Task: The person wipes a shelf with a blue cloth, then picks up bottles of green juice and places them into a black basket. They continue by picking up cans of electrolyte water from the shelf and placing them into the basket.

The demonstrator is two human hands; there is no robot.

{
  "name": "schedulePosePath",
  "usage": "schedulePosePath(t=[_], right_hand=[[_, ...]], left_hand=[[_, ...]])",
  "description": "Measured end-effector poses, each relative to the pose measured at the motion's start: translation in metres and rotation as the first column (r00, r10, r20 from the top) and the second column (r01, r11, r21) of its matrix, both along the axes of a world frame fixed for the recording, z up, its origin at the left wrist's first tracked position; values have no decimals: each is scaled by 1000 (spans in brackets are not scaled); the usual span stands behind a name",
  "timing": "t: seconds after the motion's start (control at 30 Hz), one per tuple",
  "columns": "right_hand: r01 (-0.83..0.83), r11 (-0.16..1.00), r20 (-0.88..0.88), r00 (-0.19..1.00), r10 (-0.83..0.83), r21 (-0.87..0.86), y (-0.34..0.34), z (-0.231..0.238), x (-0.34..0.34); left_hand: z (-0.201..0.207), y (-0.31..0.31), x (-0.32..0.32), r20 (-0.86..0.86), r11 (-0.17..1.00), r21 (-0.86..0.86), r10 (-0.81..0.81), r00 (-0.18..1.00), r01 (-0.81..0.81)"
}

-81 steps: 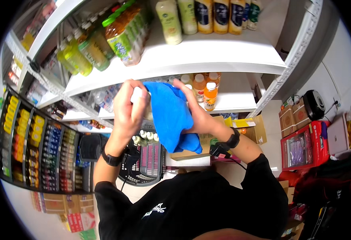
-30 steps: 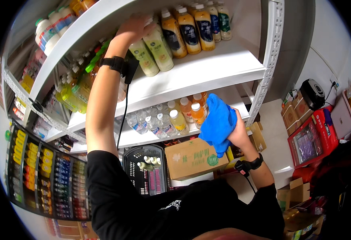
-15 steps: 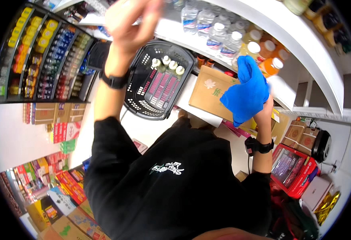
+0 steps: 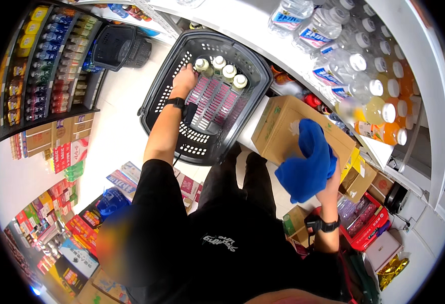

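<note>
My left hand (image 4: 185, 81) is down inside a black perforated shopping basket (image 4: 154, 121). Its fingers curl in against the leftmost white-capped bottle (image 4: 202, 67), and some of them are hidden behind it. Several such bottles stand in a row at the far end of the basket, among them a pale one (image 4: 228, 74) near the middle. In my right hand (image 4: 330, 188) a blue cloth (image 4: 306, 164) is bunched, its folds covering most of the fingers. The cloth hangs in front of a brown cardboard box (image 4: 278, 124).
A white shelf (image 4: 242, 30) with rows of clear water bottles (image 4: 316, 38) and orange drink bottles (image 4: 382, 133) curves across the far right. On the left are a drinks rack (image 4: 55, 61) and another black basket (image 4: 115, 48). Cartons (image 4: 60, 137) are stacked along the left side.
My left hand has come down from above into the basket, against a bottle. My view has shifted, and the basket and shelf look nearer. The blue cloth stays in my right hand.
</note>
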State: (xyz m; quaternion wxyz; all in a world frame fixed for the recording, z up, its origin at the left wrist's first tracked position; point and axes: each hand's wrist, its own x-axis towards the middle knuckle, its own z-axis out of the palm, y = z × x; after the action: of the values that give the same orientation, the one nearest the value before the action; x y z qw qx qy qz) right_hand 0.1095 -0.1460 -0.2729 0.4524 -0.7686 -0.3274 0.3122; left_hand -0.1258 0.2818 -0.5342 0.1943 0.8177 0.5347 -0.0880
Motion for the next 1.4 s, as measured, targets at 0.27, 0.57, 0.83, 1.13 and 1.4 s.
schedulePosePath(t=[0.27,0.57,0.83,1.13,1.4], right_hand=[[36,985,72,997,-24,-167,0,-8,-16],[-2,992,150,989,21,-123,-5,-7,-7],[-49,992,-13,999,51,117,-3,9,5],[-45,850,-236,952,196,525,6,61,33],[-213,625,44,961,275,751,1,142,16]], left_hand=[[-65,24,34,-135,996,-91,-38,990,26],[-44,-8,6,160,984,76,-173,972,163],[230,-74,-37,368,883,337,-443,818,327],[476,-174,10,570,814,533,-547,613,231],[513,-272,111,711,743,533,-652,263,405]])
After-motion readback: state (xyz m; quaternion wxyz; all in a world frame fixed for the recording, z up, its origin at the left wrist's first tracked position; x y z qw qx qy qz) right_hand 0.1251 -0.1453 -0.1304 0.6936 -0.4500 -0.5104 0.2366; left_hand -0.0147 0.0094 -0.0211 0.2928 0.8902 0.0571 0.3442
